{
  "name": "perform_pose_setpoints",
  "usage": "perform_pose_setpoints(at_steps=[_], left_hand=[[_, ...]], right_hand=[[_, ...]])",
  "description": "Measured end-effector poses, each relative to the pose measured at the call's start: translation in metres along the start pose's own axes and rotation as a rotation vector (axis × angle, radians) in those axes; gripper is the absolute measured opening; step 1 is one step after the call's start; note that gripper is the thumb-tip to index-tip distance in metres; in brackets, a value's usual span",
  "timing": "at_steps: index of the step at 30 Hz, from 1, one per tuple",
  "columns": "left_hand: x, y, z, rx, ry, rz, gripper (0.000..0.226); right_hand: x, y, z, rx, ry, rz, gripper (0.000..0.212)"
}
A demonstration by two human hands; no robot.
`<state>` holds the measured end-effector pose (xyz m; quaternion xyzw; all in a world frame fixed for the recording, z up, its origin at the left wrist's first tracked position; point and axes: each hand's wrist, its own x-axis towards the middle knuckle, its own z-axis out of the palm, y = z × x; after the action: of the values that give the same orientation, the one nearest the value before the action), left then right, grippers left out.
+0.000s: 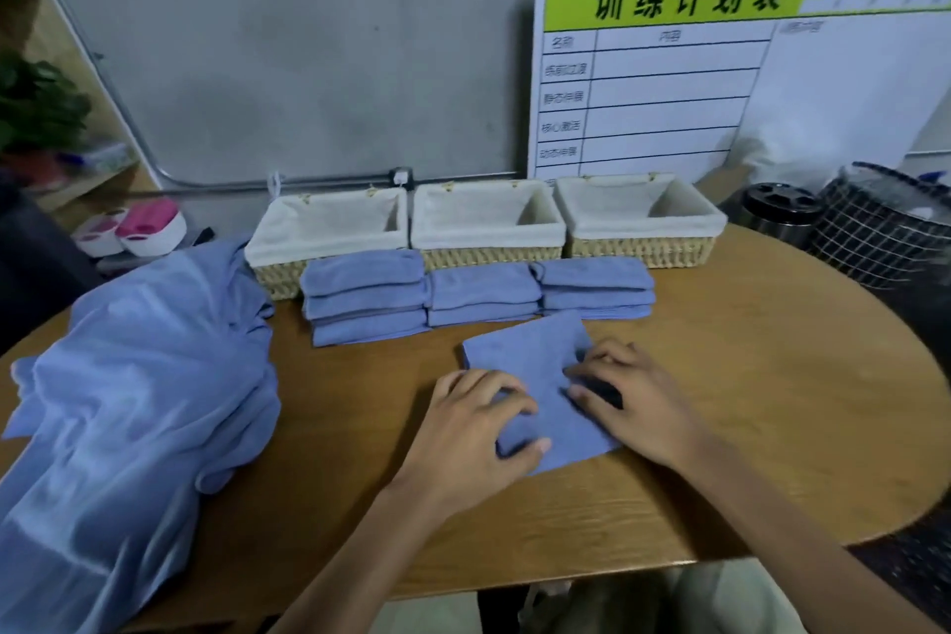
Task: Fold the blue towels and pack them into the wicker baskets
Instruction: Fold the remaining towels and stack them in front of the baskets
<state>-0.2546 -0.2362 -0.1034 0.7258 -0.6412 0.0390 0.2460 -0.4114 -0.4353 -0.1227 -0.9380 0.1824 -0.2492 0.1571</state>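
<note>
Folding one towel [535, 376] w/ both hands — left hand [473, 432] pinches it, right hand [633, 402] grips its edge; 3 stacks [478, 294] done, baskets [489, 221] w/o towels, pile [128, 376] left.

A gym back room: training-schedule board [741, 67] against bare concrete wall [309, 41].

A: The table [746, 376] is wood, matt, with visible grain. The towel [525, 355] on it is soft blue cloth, a little fuzzy.

B: And the baskets [483, 256]?

A: Woven wicker, rough, with smooth cream cloth lining. The pile [128, 376] at left is thinner cloth with a light sheen. The board [720, 82] looks glossy.
</note>
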Motion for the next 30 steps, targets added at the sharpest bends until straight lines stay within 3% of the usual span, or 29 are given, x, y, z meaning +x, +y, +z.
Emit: perform_pose_setpoints(at_steps=[5, 9, 13, 16, 19, 22, 25, 30], left_hand=[[-0.014, -0.006, 0.004, 0.014, -0.124, 0.103, 0.052], [-0.015, -0.016, -0.003, 0.003, -0.09, 0.17, 0.034], [-0.009, -0.023, -0.008, 0.003, -0.042, 0.19, 0.026], [-0.009, -0.022, -0.014, -0.118, 0.039, 0.073, 0.023], [-0.004, -0.015, -0.023, -0.402, 0.093, -0.127, 0.004], [0.02, -0.009, -0.025, -0.544, 0.215, -0.288, 0.015], [0.05, -0.023, -0.013, -0.515, 0.154, -0.414, 0.022], [0.07, -0.042, 0.007, -0.181, -0.011, -0.442, 0.025]], right_hand=[[-0.034, -0.017, -0.015, -0.013, -0.033, -0.058, 0.06], [-0.053, -0.023, -0.019, -0.096, -0.043, -0.235, 0.054], [-0.048, -0.023, -0.019, -0.06, -0.059, -0.226, 0.054], [-0.044, -0.027, -0.023, 0.066, -0.002, -0.16, 0.043], [-0.036, -0.034, -0.024, 0.261, 0.011, 0.0, 0.029], [-0.012, -0.039, -0.021, 0.468, 0.046, 0.164, 0.02], [0.012, -0.034, -0.011, 0.488, 0.097, 0.288, 0.02], [0.028, -0.015, 0.006, 0.283, 0.071, 0.363, 0.014]])
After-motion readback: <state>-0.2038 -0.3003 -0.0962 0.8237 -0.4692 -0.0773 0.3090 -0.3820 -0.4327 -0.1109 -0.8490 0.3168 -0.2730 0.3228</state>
